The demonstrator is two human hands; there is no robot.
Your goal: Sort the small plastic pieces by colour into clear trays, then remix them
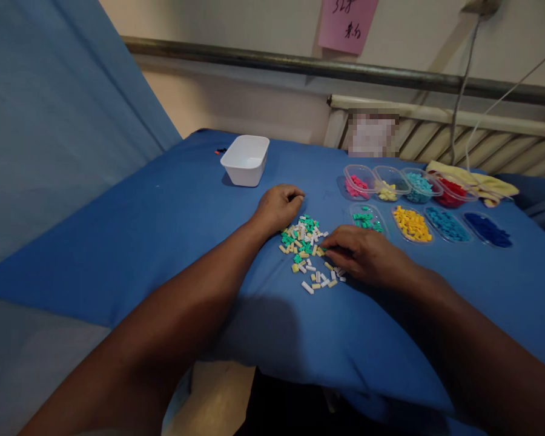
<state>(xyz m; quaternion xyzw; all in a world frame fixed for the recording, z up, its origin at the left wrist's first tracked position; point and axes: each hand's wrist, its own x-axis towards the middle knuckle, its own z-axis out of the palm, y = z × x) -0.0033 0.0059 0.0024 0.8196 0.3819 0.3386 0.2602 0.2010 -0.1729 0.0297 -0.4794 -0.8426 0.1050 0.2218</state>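
Dozens of green, white and yellow pieces (305, 229) are lying between the bench's (163, 224) front and back edges; the left hand (278, 209) is curling beside them, the right hand (361, 251) is touching them, fingertips together; I cannot tell either's grip.

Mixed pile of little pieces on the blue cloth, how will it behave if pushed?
The pile would probably scatter, since its pieces lie loose. Each is likely light, being so small; blocky shapes suggest sliding more than rolling.
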